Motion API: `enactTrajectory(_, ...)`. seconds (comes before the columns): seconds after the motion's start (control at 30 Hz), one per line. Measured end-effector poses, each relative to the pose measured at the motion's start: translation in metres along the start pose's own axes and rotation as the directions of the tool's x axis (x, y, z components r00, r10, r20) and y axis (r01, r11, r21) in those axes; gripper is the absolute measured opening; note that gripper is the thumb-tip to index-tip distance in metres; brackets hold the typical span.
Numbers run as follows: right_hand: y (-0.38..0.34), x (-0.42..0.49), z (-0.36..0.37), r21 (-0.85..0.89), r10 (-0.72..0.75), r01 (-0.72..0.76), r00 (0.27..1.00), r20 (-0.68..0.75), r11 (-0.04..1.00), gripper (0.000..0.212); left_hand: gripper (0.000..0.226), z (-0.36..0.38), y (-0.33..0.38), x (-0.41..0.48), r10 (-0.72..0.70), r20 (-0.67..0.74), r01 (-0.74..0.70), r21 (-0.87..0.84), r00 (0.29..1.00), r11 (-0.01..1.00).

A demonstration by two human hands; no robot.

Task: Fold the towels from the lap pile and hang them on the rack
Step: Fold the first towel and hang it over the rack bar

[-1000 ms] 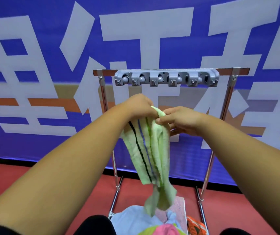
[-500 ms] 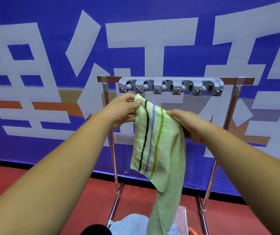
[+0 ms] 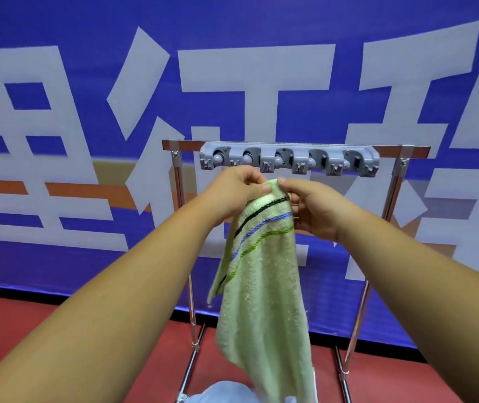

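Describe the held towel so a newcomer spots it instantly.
Before the blue banner stands a chrome rack. Below its grey clip strip, the left hand and right hand pinch a pale green towel by its top. Unlike the light blue cloth beneath, it carries black, blue and green stripes.

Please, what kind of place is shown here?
Probably a hall or staged demonstration area, not a home. A large blue banner with huge white characters covers the wall, the floor is red, and a free-standing metal rack with a grey holder strip stands before it.
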State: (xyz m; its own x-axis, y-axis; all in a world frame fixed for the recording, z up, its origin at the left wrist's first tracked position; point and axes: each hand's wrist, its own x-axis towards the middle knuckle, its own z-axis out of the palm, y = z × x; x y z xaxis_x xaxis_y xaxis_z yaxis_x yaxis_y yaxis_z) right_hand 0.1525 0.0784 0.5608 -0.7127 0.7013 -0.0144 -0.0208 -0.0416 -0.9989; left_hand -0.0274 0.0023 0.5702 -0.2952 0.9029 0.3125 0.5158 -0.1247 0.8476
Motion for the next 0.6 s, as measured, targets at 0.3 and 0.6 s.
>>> enactTrajectory(0.3,0.012,0.024,-0.004,-0.03,-0.107,0.103,0.982,-0.159,0.994,0.011,0.017,0.0,-0.025,-0.002,-0.051,0.039,0.047,0.085,0.998,0.995)
enactTrajectory(0.6,-0.002,0.047,-0.005,-0.169,-0.121,0.052,0.895,-0.429,0.984,0.024,0.04,-0.039,-0.052,-0.018,-0.122,0.058,0.103,0.252,0.991,0.962)
